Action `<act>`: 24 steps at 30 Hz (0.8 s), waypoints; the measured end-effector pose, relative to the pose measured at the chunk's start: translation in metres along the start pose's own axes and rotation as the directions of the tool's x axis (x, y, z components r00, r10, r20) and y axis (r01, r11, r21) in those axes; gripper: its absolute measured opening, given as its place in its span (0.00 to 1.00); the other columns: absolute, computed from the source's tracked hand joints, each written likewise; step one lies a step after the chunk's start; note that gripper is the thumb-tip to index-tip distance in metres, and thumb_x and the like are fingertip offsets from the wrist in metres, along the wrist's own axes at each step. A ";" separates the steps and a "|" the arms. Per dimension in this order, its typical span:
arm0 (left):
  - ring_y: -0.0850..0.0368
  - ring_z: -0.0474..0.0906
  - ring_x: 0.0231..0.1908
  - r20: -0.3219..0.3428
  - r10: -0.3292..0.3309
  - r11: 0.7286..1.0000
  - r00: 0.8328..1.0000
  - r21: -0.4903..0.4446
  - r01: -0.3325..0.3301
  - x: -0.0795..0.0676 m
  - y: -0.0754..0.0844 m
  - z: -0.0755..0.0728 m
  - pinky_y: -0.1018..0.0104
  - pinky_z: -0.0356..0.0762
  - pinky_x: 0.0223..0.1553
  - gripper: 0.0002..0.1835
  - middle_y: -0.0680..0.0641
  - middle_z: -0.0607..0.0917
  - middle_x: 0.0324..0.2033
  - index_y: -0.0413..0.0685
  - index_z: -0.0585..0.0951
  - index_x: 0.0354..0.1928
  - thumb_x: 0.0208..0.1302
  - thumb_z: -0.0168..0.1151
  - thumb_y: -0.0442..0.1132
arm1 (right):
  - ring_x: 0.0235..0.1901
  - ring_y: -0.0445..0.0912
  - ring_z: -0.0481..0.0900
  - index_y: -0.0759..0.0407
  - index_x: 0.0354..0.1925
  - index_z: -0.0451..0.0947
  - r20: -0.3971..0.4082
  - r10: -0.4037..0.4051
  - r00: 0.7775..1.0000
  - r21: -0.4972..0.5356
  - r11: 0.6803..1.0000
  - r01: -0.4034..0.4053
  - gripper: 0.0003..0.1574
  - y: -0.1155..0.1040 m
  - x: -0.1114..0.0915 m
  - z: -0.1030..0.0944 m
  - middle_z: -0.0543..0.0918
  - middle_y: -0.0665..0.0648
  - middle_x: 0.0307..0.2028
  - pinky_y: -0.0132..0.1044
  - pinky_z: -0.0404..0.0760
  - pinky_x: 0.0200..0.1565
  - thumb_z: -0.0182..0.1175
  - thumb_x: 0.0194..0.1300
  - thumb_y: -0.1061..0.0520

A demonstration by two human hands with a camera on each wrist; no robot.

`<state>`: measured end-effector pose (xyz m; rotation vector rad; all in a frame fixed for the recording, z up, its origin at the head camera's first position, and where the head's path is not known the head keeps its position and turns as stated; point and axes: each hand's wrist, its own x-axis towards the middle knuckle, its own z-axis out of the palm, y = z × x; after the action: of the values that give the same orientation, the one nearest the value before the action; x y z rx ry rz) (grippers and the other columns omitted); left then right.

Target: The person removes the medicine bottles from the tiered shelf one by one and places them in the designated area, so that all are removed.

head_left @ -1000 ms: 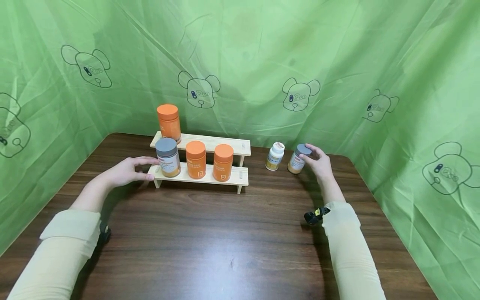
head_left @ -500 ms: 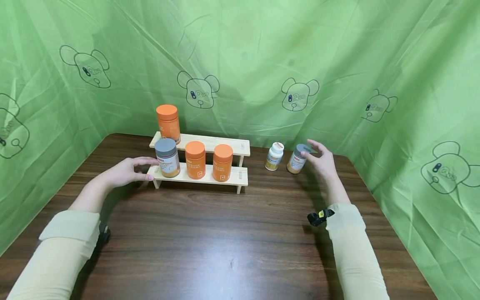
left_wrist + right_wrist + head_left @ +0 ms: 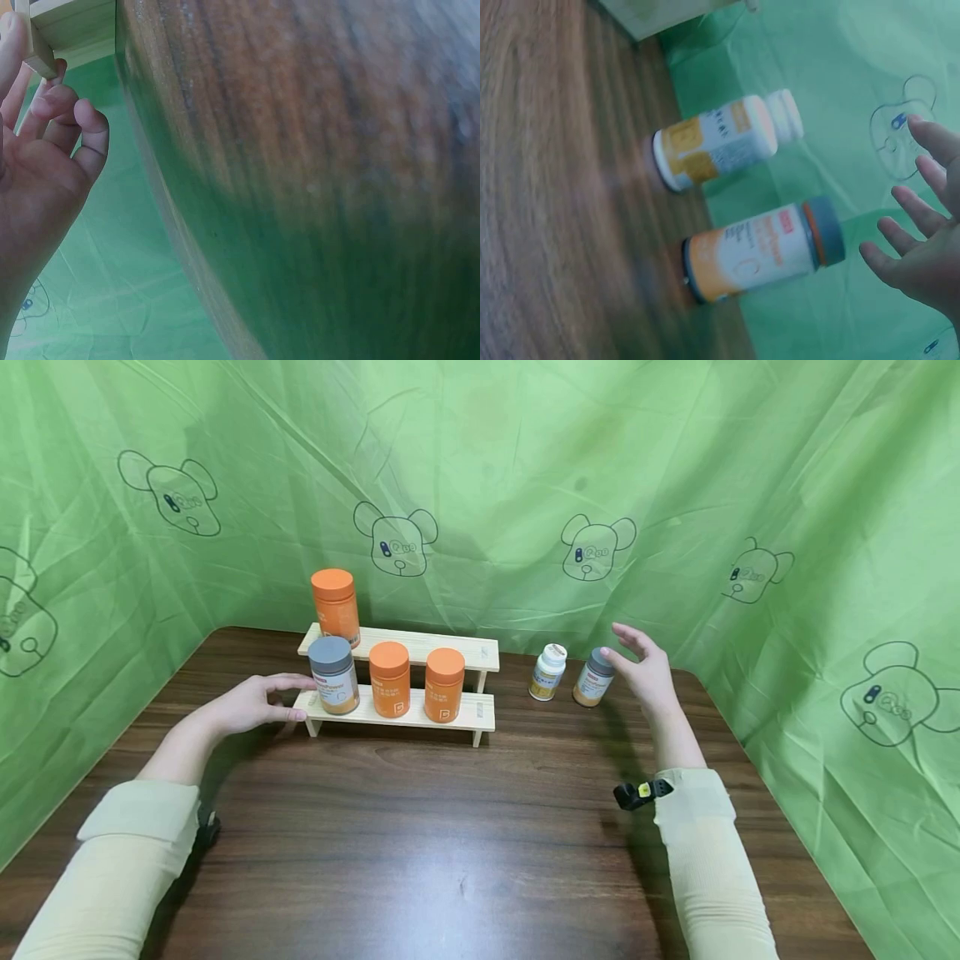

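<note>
My left hand [image 3: 251, 703] holds the left end of the lower tier of a two-step wooden display rack [image 3: 480, 713]; in the left wrist view its thumb and fingers lie around the board end [image 3: 41, 54]. Beside the fingertips stands a grey-lidded jar [image 3: 333, 677] on that tier. My right hand [image 3: 651, 675], fingers spread, is just right of a smaller grey-lidded bottle [image 3: 594, 678] standing upright on the table. In the right wrist view, a gap shows between the fingers and this bottle's lid [image 3: 825, 231]. To its left is a white-capped bottle [image 3: 547, 673].
Two orange jars, one in the middle [image 3: 390, 680] and one on the right [image 3: 445, 687], share the lower tier. Another orange jar [image 3: 335, 607] stands on the upper tier's left end. Green cloth [image 3: 495, 460] hangs around the brown wooden table [image 3: 420, 827].
My right hand has let go of the small grey-lidded bottle and drawn back slightly right, its fingers spreading. The left hand has stayed at the rack.
</note>
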<state>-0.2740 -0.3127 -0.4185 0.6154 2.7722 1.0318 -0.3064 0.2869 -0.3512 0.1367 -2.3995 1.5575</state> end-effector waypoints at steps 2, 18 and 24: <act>0.41 0.63 0.63 0.002 0.002 1.000 1.000 -0.003 -0.002 -0.001 0.001 0.000 0.43 0.62 0.57 0.29 0.42 0.74 0.60 0.49 0.73 0.61 0.57 0.68 0.46 | 0.66 0.48 0.62 0.50 0.64 0.68 0.003 -0.010 1.000 0.005 1.000 0.010 0.38 -0.005 -0.001 0.001 0.68 0.52 0.65 0.52 0.60 0.64 0.67 0.58 0.49; 0.41 0.63 0.63 0.009 0.003 1.000 1.000 -0.006 -0.003 -0.002 0.005 -0.002 0.42 0.62 0.57 0.29 0.42 0.74 0.61 0.50 0.74 0.60 0.57 0.68 0.46 | 0.65 0.52 0.65 0.59 0.64 0.67 0.042 -0.105 0.994 0.041 0.994 0.104 0.36 -0.083 -0.024 0.013 0.70 0.57 0.64 0.49 0.63 0.63 0.66 0.59 0.56; 0.41 0.63 0.62 0.002 0.004 1.000 1.000 0.008 -0.004 0.000 0.000 0.000 0.42 0.62 0.56 0.29 0.42 0.74 0.61 0.48 0.73 0.61 0.58 0.67 0.44 | 0.63 0.51 0.67 0.58 0.63 0.69 0.043 -0.130 0.991 0.051 0.990 0.128 0.34 -0.102 -0.024 0.019 0.72 0.55 0.62 0.48 0.65 0.63 0.66 0.59 0.56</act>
<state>-0.2739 -0.3127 -0.4182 0.6228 2.7764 1.0208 -0.2634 0.2252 -0.2752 0.3347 -2.3375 1.5696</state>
